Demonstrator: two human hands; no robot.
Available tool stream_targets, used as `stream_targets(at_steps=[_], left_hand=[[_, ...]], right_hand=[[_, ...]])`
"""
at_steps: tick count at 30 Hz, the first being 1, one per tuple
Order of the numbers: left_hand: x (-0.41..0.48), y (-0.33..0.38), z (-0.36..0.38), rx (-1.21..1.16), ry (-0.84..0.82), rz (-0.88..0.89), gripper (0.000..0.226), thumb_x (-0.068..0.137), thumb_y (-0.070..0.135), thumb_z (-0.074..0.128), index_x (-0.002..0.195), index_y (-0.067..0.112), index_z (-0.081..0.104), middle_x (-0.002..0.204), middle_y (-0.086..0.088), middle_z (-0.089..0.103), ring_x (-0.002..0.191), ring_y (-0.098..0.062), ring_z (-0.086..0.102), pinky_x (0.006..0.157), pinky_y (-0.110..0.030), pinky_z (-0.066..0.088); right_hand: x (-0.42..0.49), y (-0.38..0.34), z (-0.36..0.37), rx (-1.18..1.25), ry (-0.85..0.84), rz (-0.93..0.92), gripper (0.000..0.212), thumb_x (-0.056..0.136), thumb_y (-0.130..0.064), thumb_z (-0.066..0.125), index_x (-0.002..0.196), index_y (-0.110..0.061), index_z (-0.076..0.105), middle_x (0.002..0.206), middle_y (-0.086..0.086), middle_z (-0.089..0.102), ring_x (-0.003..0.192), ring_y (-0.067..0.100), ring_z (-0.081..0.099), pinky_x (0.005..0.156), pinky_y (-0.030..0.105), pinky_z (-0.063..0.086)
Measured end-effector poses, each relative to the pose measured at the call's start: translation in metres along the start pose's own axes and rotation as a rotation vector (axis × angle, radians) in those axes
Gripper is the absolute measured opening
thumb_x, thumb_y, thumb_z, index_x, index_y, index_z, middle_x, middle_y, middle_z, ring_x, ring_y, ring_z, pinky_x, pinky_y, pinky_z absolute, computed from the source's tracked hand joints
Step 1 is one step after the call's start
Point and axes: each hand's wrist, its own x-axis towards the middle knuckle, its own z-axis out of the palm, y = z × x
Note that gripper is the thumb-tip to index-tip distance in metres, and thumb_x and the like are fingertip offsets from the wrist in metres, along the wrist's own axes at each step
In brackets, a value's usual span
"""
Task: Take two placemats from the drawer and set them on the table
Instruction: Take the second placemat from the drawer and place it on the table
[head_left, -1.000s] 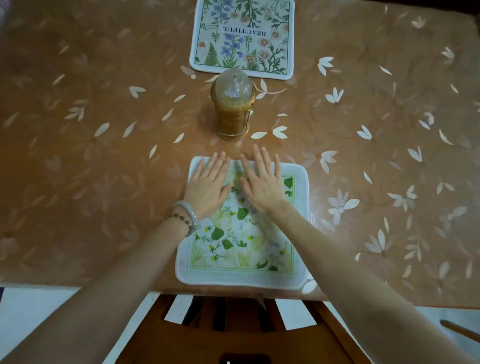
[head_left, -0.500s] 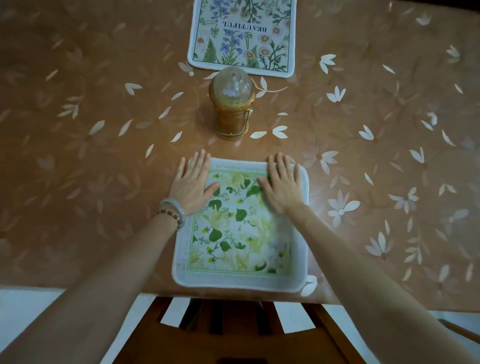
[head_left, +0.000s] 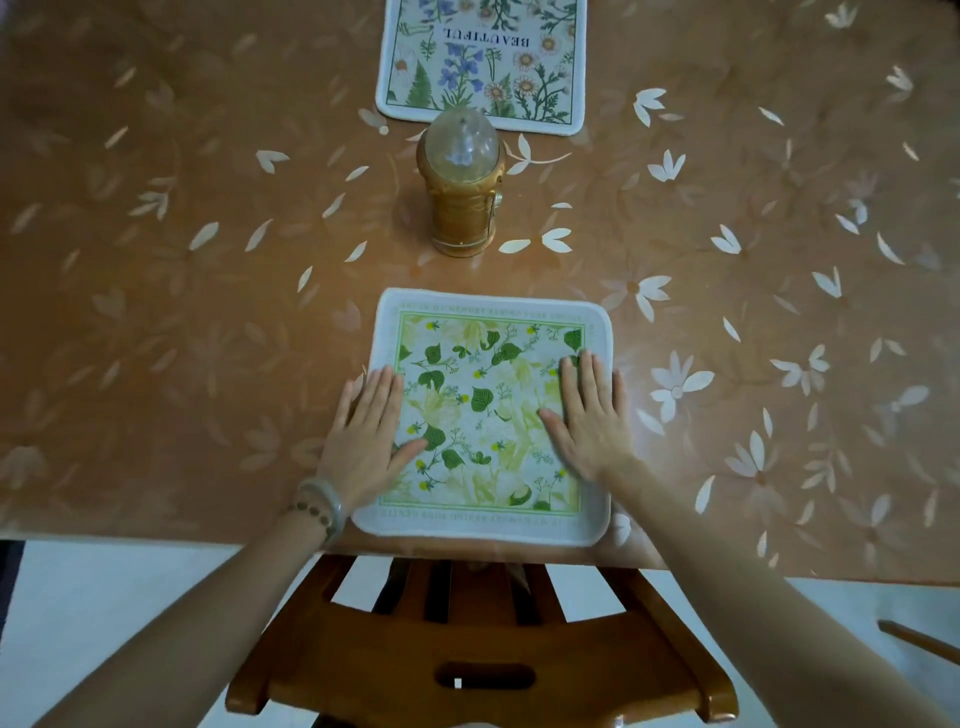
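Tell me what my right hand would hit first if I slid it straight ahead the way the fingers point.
Probably nothing on the table: the right hand would run along the near placemat, then pass right of the lantern and the far placemat, though the margin is hard to judge.

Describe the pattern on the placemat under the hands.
Green leaves and small yellow flowers inside a white border on the near placemat, head view.

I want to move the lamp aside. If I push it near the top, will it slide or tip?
The lamp stands tall on a narrow base, so it may tip. The table looks glossy, so a low push probably slides it. Its clear dome looks fragile.
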Motion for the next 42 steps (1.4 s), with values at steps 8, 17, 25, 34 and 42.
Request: stream_targets(at_steps=[8, 17, 25, 34, 42], left_hand=[[-0.057, -0.002, 0.015, 0.053, -0.08, 0.044, 0.089, 0.093, 0.068, 0.018, 0.151, 0.001, 0.014, 0.16, -0.015, 0.015, 0.149, -0.022, 0.002, 0.119, -0.05, 0.003], [-0.044, 0.045, 0.017, 0.059, -0.079, 0.174, 0.091, 0.091, 0.072, 0.011, 0.151, 0.004, 0.012, 0.161, -0.013, 0.01, 0.149, -0.022, 0.001, 0.119, -0.053, 0.008], [-0.043, 0.054, 0.024, 0.069, -0.065, 0.197, 0.088, 0.093, 0.069, 0.012, 0.153, 0.006, 0.015, 0.161, -0.008, -0.002, 0.149, -0.021, 0.006, 0.12, -0.053, 0.006], [-0.044, 0.059, 0.015, 0.085, -0.117, 0.111, 0.089, 0.085, 0.074, -0.007, 0.153, 0.017, 0.0, 0.162, -0.001, 0.001, 0.146, -0.013, -0.019, 0.117, -0.058, -0.004], [-0.052, 0.074, -0.038, -0.214, -0.233, 0.012, 0.073, 0.094, 0.062, 0.028, 0.154, 0.03, 0.002, 0.164, -0.001, -0.002, 0.15, -0.022, -0.004, 0.118, -0.05, 0.001]], right_hand=[[-0.07, 0.015, 0.013, -0.154, -0.067, -0.231, 0.071, 0.098, -0.055, 0.012, 0.149, -0.007, 0.023, 0.155, 0.021, 0.019, 0.145, 0.035, 0.013, 0.115, 0.054, 0.013], [-0.073, -0.046, 0.014, -0.147, -0.149, -0.367, 0.083, 0.094, -0.062, 0.009, 0.146, 0.0, 0.025, 0.155, 0.018, 0.023, 0.145, 0.031, 0.017, 0.114, 0.052, 0.014], [-0.072, -0.058, 0.022, -0.159, -0.179, -0.365, 0.083, 0.093, -0.062, 0.01, 0.147, 0.001, 0.022, 0.155, 0.019, 0.02, 0.146, 0.03, 0.013, 0.115, 0.05, 0.014], [-0.071, -0.06, 0.018, -0.202, -0.196, -0.352, 0.072, 0.09, -0.066, 0.005, 0.151, -0.029, 0.017, 0.159, 0.011, 0.014, 0.147, 0.027, 0.013, 0.109, 0.063, 0.007], [-0.073, -0.097, -0.034, -0.07, -0.361, -0.082, 0.068, 0.091, -0.052, 0.04, 0.149, -0.039, 0.006, 0.161, 0.003, -0.006, 0.146, 0.031, 0.0, 0.11, 0.063, 0.008]])
